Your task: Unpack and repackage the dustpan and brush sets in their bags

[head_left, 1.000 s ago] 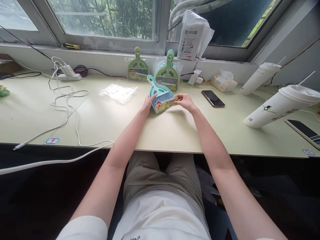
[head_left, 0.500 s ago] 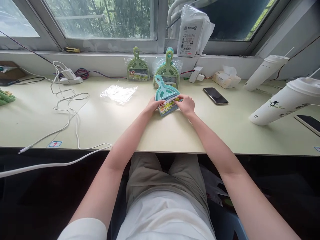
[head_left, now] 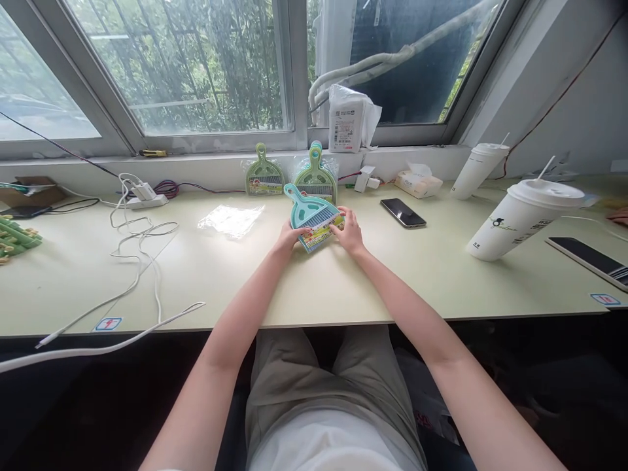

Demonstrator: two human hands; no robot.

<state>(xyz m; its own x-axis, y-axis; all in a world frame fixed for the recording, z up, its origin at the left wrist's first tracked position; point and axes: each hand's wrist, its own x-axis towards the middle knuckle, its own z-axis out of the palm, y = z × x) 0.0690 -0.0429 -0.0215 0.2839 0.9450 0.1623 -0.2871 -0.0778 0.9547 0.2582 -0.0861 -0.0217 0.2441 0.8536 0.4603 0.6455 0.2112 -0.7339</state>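
Note:
A turquoise dustpan and brush set (head_left: 312, 210) with a yellow printed label is tilted above the table between my hands. My left hand (head_left: 288, 238) grips its lower left edge, the thumb on the front. On the opposite side my right hand (head_left: 350, 231) is closed round the right edge, thumb near the label. Just behind it, several green and blue dustpan sets (head_left: 318, 171) in clear film lean against the wall. Another green dustpan set (head_left: 263, 175) leans to their left. Flat on the table at left lies a crumpled clear plastic bag (head_left: 230, 220).
White cables (head_left: 142, 252) trail across the left side to a power strip (head_left: 146, 199). On the right are a black phone (head_left: 403, 212), a tissue pack (head_left: 418, 182), two white cups (head_left: 523, 219) and another phone (head_left: 589, 258). A wrapped package (head_left: 346, 124) stands on the sill.
My head view has tilted up, showing more window. Both hands still hold the turquoise dustpan set; my right fingers now reach further up its right edge.

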